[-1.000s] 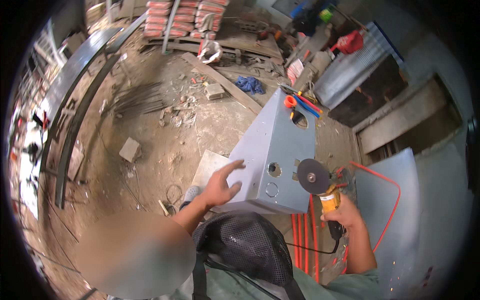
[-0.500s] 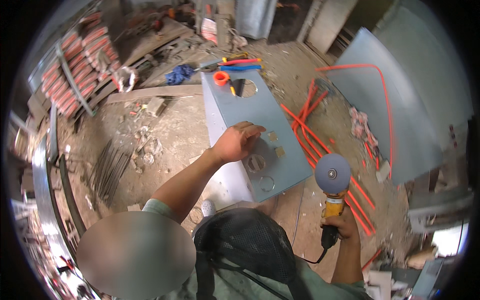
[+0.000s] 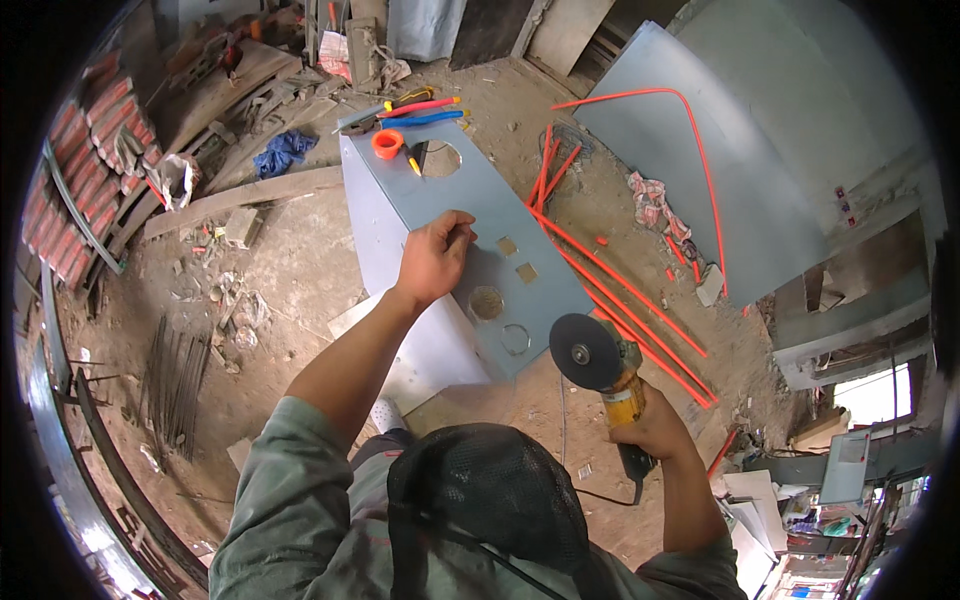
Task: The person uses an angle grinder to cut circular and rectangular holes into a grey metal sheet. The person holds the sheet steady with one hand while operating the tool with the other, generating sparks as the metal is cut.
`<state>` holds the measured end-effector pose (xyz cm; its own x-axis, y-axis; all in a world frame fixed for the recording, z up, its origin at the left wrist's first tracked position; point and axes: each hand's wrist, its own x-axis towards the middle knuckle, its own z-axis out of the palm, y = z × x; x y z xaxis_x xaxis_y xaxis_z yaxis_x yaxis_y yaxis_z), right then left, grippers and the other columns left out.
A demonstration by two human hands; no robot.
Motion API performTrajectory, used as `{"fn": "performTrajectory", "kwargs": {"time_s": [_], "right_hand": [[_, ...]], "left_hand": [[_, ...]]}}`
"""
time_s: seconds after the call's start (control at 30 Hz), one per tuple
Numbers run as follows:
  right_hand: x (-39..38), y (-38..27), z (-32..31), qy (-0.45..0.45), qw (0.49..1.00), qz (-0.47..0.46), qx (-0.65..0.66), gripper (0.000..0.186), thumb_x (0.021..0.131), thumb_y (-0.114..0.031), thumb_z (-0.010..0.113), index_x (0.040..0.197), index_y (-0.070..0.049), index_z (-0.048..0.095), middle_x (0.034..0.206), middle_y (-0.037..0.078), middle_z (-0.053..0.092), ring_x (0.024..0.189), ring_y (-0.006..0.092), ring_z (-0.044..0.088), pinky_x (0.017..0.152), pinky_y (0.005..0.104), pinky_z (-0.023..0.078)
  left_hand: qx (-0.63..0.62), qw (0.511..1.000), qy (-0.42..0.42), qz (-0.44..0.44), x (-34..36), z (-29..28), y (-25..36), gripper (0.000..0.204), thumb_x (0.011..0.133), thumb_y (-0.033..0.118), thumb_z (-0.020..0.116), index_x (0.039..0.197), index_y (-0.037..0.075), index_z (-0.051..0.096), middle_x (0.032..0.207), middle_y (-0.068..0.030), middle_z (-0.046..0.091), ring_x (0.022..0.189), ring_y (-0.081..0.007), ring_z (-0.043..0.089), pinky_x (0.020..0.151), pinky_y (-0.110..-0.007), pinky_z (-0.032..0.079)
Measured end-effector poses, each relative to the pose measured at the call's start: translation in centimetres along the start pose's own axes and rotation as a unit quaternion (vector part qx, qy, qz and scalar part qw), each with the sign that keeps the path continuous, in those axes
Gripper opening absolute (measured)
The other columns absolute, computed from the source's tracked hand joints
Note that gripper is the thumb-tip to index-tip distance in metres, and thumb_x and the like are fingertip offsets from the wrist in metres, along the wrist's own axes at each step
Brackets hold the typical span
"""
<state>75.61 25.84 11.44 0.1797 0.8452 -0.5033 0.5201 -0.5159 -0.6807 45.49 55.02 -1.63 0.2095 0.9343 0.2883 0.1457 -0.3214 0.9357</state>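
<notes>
A blue-grey sheet-metal panel (image 3: 462,205) lies in front of me, with round and square cutouts in it. My left hand (image 3: 435,258) is over its left side, beside the small square holes. The fingers are curled closed, and whatever may be in them is hidden. My right hand (image 3: 648,420) grips the yellow body of an angle grinder (image 3: 624,402). Its dark disc (image 3: 588,351) is near the panel's near right corner, tilted and facing up. A ring-shaped line (image 3: 515,340) marks the metal by that corner.
On the panel's far end lie an orange tape roll (image 3: 387,144), a yellow-black marker (image 3: 411,160) and red- and blue-handled tools (image 3: 425,118). Orange tubes (image 3: 640,330) lie to the right. Thin rods (image 3: 180,385) and stacked bags (image 3: 85,170) are on the left.
The grinder has come left, closer to the panel's near corner, and its disc has tilted. My left fingers have drawn back from the square holes. The whole view has shifted.
</notes>
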Motion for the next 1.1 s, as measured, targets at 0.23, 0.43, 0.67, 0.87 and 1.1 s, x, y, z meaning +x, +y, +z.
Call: {"fn": "performTrajectory", "kwargs": {"time_s": [0.23,0.43,0.67,0.87,1.1], "right_hand": [[2.3,-2.2,-0.4,-0.015,0.992,-0.03,-0.123,0.075,0.066,-0.013,0.097,0.134,-0.002,0.066,0.109,0.008,0.074,0.097,0.0207,0.072,0.091,0.037,0.059],[4.8,-4.6,-1.1,-0.04,0.976,-0.015,-0.214,0.083,0.065,-0.018,0.097,0.14,-0.001,0.066,0.114,0.014,0.076,0.102,0.0266,0.074,0.095,0.0399,0.059],[6.2,-6.6,-1.3,-0.053,0.949,-0.006,-0.311,0.09,0.064,-0.021,0.097,0.145,-0.002,0.064,0.117,0.019,0.077,0.108,0.0325,0.075,0.097,0.0426,0.059],[7.1,-7.6,-1.9,-0.055,0.927,-0.032,-0.368,0.091,0.064,-0.023,0.095,0.147,-0.004,0.064,0.119,0.021,0.078,0.109,0.0329,0.076,0.097,0.0431,0.059],[8.4,-7.3,-2.7,-0.083,0.925,-0.043,-0.368,0.09,0.064,-0.022,0.094,0.147,-0.003,0.064,0.116,0.021,0.079,0.107,0.0337,0.077,0.096,0.0433,0.06]], "left_hand": [[-0.019,0.999,-0.015,-0.025,0.7,-0.4,-0.5,0.026,0.112,0.018,0.06,0.125,0.0,0.073,0.105,-0.0161,0.084,0.1,-0.0256,0.083,0.091,-0.037,0.063],[-0.125,0.983,-0.091,-0.095,2.0,-2.2,-0.8,0.05,0.12,0.039,0.05,0.127,-0.004,0.073,0.113,-0.0191,0.082,0.108,-0.026,0.078,0.101,-0.038,0.06],[-0.137,0.979,-0.113,-0.099,2.0,-2.4,-1.0,0.074,0.121,0.058,0.04,0.134,-0.007,0.072,0.117,-0.0228,0.081,0.112,-0.0292,0.077,0.107,-0.041,0.059],[-0.177,0.968,-0.139,-0.115,2.1,-3.0,-0.8,0.094,0.115,0.075,0.032,0.14,-0.007,0.07,0.122,-0.025,0.079,0.117,-0.0308,0.075,0.112,-0.042,0.056],[-0.183,0.965,-0.143,-0.121,2.1,-3.2,-0.6,0.113,0.106,0.09,0.028,0.145,-0.007,0.068,0.122,-0.0242,0.079,0.115,-0.031,0.075,0.112,-0.042,0.056]]}}
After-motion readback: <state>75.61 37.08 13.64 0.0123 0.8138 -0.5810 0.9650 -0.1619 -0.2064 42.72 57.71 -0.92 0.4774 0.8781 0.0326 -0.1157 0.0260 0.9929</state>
